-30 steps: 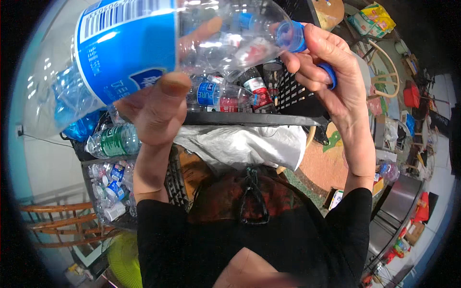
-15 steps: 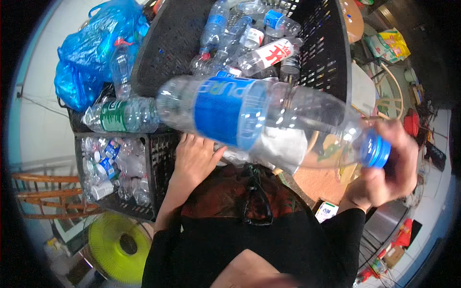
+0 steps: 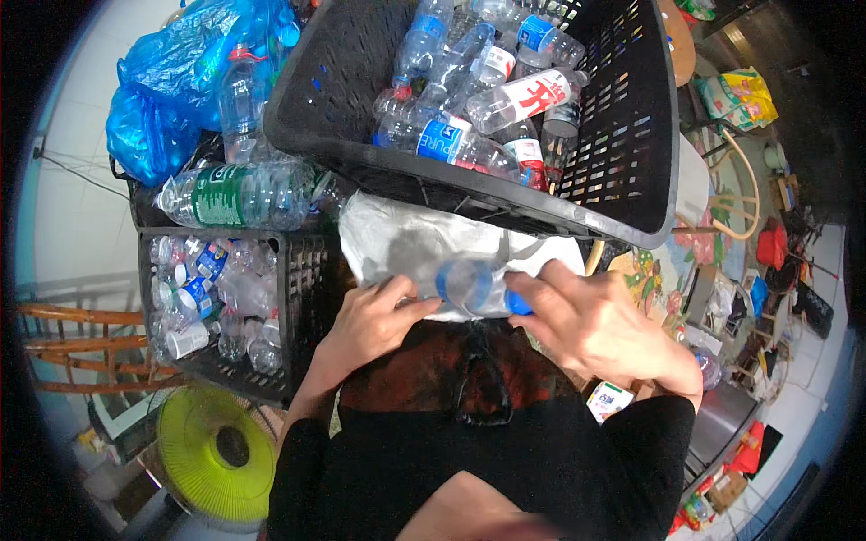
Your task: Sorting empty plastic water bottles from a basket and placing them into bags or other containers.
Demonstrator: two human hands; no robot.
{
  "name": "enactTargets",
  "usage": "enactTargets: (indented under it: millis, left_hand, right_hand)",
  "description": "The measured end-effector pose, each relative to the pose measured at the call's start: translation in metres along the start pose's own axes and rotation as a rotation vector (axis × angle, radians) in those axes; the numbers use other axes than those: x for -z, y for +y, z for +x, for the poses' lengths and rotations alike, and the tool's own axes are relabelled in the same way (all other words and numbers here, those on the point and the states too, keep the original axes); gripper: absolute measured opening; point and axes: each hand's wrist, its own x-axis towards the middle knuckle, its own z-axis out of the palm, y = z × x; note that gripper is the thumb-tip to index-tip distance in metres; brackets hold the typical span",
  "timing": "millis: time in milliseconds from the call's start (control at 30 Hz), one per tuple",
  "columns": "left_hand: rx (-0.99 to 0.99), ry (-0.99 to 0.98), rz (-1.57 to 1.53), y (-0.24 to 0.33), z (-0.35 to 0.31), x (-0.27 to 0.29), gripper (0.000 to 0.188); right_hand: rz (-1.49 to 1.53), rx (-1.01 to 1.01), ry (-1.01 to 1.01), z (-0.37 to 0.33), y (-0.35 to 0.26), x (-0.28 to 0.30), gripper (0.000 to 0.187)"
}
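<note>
A clear plastic bottle [image 3: 465, 287] with a blue label and blue cap lies crosswise between my hands, blurred by motion. My right hand [image 3: 586, 311] is closed at its cap end, fingers and thumb around the blue cap. At the bottle's other end, my left hand [image 3: 374, 316] has its fingers curled against it, though the blur hides part of the contact. Beneath and behind the bottle spreads a white plastic sack [image 3: 379, 230]. Just beyond stands a large black basket [image 3: 406, 176] with several empty bottles inside, one with a red and white label [image 3: 532, 95].
To the left is a smaller black crate [image 3: 307, 270] of crushed bottles. A green-labelled bottle [image 3: 221, 194] lies behind it, near an upright clear bottle [image 3: 242, 104] and a blue plastic bag [image 3: 185, 72]. A green fan [image 3: 212, 451] and wooden chair [image 3: 90, 347] stand lower left.
My right hand has brought the bottle down and left from close to the camera to the white sack. My left hand has moved slightly right, from the basket's near edge to the bottle.
</note>
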Motion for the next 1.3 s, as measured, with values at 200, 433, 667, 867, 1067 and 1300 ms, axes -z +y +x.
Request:
enactTargets:
  millis: [200,433,667,867,1067,1300]
  left_hand:
    - [-0.131,0.032,-0.104,0.007,0.005,0.003,0.022]
    - [0.261,-0.402,0.018,-0.007,-0.032,0.032,0.028]
    - [0.399,-0.577,0.047,-0.016,-0.041,0.065,0.05]
    - [0.093,-0.232,0.079,0.011,0.055,0.088,0.041]
    - [-0.148,-0.451,0.086,0.029,0.085,0.103,0.041]
    - [-0.221,-0.021,-0.007,0.032,0.123,0.15,0.021]
  right_hand:
    - [-0.028,-0.034,-0.286,-0.008,0.061,-0.143,0.03]
    - [-0.074,-0.078,-0.698,-0.044,0.1,-0.3,0.014]
    - [1.358,-0.901,-0.099,-0.025,0.074,-0.187,0.035]
    - [2.355,-0.733,0.168,-0.006,0.075,-0.159,0.054]
    - [2.393,-0.718,0.277,0.0,0.064,-0.161,0.049]
    - [1.619,-1.176,0.185,-0.053,0.045,-0.194,0.021]
